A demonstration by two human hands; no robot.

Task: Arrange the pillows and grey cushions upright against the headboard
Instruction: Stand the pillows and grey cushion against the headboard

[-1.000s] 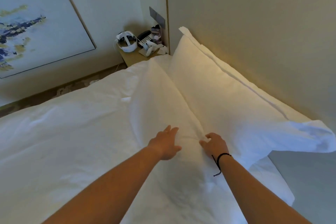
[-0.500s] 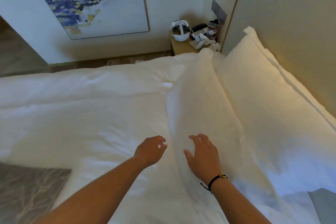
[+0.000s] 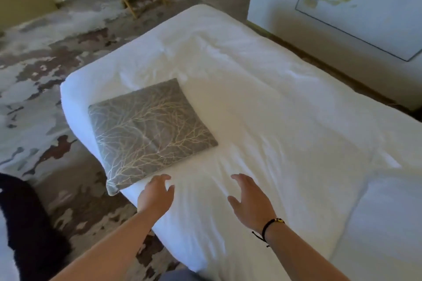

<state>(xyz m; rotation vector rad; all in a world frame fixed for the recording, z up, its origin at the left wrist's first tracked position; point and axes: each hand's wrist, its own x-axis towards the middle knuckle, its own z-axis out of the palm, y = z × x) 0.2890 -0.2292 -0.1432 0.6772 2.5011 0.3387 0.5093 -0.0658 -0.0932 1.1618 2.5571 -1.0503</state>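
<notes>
The grey cushion (image 3: 148,134) lies flat near the bed's (image 3: 274,109) left edge, and both the left hand (image 3: 156,194) and right hand (image 3: 250,199) reach loose and empty, so they should grab two corners together.

Both forearms are bare from the lower edge of the picture up to the wrists, with no sleeve showing on either. The left hand (image 3: 156,196) wears nothing: no ring, no band, no watch. The right hand (image 3: 250,202) has bare fingers as well, but its wrist carries a thin black cord bracelet (image 3: 266,229), wound closely round the wrist, with a small yellowish bead or knot (image 3: 279,220) on its upper side and short loose cord ends trailing off below. The nails look short and plain, though they are too blurred to tell more.
</notes>
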